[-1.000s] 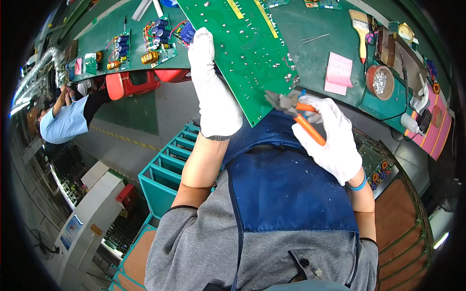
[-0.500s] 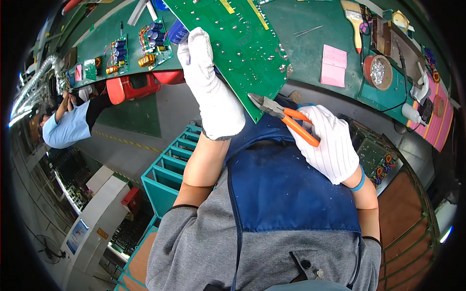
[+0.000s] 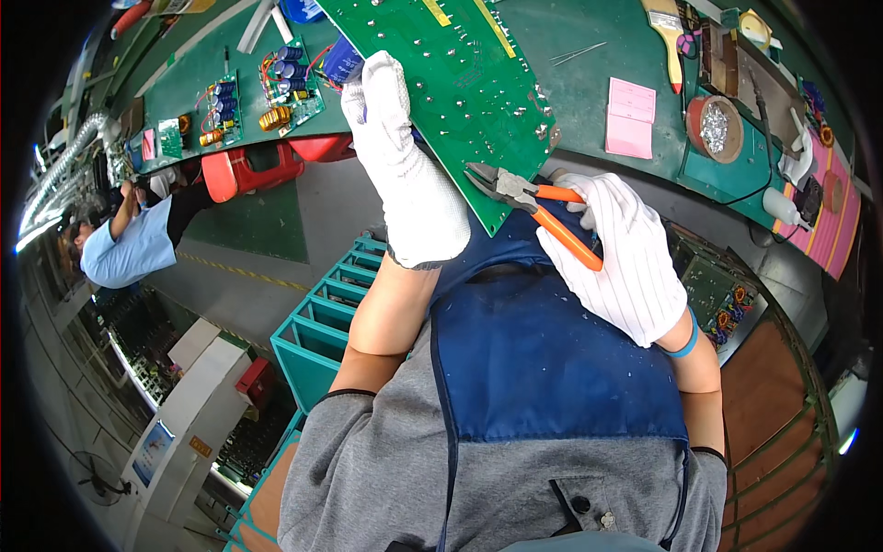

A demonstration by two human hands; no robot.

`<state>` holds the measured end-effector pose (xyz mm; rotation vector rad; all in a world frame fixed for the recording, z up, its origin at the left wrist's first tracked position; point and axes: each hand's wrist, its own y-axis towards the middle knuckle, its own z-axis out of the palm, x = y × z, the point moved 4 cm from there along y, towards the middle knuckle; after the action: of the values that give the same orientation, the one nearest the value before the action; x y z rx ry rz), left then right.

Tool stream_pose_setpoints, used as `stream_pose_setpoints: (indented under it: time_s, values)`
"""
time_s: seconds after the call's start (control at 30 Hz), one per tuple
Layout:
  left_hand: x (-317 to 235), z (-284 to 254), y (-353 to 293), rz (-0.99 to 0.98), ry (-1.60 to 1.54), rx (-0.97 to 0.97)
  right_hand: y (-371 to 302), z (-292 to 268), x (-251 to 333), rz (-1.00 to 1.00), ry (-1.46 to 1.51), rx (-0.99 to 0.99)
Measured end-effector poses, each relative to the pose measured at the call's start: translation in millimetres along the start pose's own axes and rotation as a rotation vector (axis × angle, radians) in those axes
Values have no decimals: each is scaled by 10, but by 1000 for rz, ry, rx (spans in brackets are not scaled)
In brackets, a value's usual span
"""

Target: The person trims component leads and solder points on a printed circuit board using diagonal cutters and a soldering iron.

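Note:
My left hand, in a white glove, grips the left edge of a large green circuit board. The board is tilted with its soldered side facing me, and a blue capacitor shows behind its edge. In a white striped glove, my right hand is closed around the orange handles of a pair of side cutters. Their jaws are spread and lie over the board's lower end; whether they touch it I cannot tell.
On the green bench lie tweezers, a pink notepad, a brush and a round tub of metal clippings. More populated boards sit at the left. A teal rack stands beside my left arm. Far left, another person works.
The side cutters' jaws have opened wider and their handles have spread. The board and my left hand have shifted slightly right.

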<state>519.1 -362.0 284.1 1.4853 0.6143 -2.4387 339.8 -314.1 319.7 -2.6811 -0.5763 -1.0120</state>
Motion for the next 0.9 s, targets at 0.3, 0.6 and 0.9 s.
stream_pose_setpoints:
  time_s: [0.3,0.6,0.9]
  values:
    - [66,-101,-24,4,74,34,-62,14,-93,4,86,-35]
    - [-73,92,-65,-392,-243,79,30,-125,-208,209,40,-232]
    - [-90,57,-41,-486,-278,146,-70,-285,-210,153,-14,-153]
